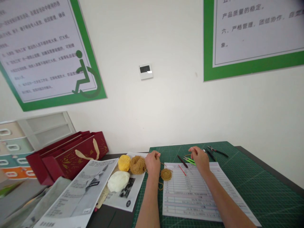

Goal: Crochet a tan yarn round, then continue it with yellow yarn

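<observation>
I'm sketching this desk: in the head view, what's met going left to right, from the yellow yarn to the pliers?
Yellow yarn ball, brown yarn ball, left hand, round yarn piece, red stick, right hand, pliers.

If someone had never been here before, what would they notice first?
Probably the big green-edged sign with a wheelchair picture, high on the wall at left. Next might be the dark red bags below it, then the yellow yarn ball and brown yarn ball near the left hand.

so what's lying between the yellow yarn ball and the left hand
In the head view, the brown yarn ball lies between the yellow yarn ball and the left hand.
</observation>
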`<state>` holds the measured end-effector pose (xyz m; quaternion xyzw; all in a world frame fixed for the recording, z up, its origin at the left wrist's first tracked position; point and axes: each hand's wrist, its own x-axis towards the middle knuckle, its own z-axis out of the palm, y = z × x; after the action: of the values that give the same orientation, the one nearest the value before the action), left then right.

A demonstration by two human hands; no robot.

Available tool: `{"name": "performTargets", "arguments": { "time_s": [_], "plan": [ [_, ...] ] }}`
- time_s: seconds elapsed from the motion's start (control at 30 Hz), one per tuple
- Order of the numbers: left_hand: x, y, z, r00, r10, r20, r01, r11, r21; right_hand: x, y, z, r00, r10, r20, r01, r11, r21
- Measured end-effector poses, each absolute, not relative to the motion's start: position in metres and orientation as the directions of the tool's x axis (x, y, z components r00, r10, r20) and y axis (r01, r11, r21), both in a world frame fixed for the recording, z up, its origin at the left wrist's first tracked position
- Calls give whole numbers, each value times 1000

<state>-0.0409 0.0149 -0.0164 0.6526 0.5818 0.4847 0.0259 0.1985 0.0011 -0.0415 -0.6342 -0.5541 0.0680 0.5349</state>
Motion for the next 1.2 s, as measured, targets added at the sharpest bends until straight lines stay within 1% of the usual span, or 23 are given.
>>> {"name": "performTargets", "arguments": {
  "time_s": [0.17,0.3,0.37,0.43,0.5,0.57,0.6,0.67,0.73,0.83,0.9,0.97,1.03,1.13,1.2],
  "plan": [
    [-30,18,-19,-91,900,426,506,-326,798,181,2,-40,248,842,480,489,319,-812],
    [-22,15,-17,-52,921,385,263,-360,895,153,-4,-39,210,861,462,349,376,-858],
    [-17,12,-14,-10,928,374,80,-372,925,139,-9,-39,197,875,442,223,399,-889],
    [-12,8,-10,6,918,397,-53,-396,917,127,-13,-39,152,890,430,128,414,-901],
    [-10,3,-4,-20,914,405,-175,-402,899,119,-17,-38,100,894,438,96,429,-898],
    [-10,-1,3,-41,929,367,-340,-358,870,114,-20,-37,63,901,430,56,427,-903],
    [-11,-3,7,-21,941,337,-425,-313,849,111,-20,-37,44,906,420,27,419,-907],
    [-13,-5,12,24,953,302,-557,-238,796,106,-22,-38,3,924,383,-54,383,-922],
    [-13,-6,15,43,951,306,-623,-214,753,99,-23,-39,-47,951,306,-176,293,-940],
    [-12,-5,12,-7,950,313,-613,-251,749,91,-27,-41,-174,975,137,-406,56,-912],
    [-10,-3,8,-88,947,308,-522,-307,796,88,-32,-41,-262,963,69,-489,-71,-869],
    [-9,-1,2,-166,930,327,-367,-366,855,87,-36,-39,-316,949,21,-501,-148,-852],
    [-7,0,-2,-185,915,357,-214,-393,895,88,-39,-37,-339,941,-17,-467,-184,-865],
    [-2,0,-7,-169,908,383,-73,-399,914,90,-40,-33,-334,942,-35,-407,-177,-896],
    [0,1,-7,-174,906,387,-38,-399,916,93,-37,-32,-312,950,-27,-400,-157,-903]
  ]
}}
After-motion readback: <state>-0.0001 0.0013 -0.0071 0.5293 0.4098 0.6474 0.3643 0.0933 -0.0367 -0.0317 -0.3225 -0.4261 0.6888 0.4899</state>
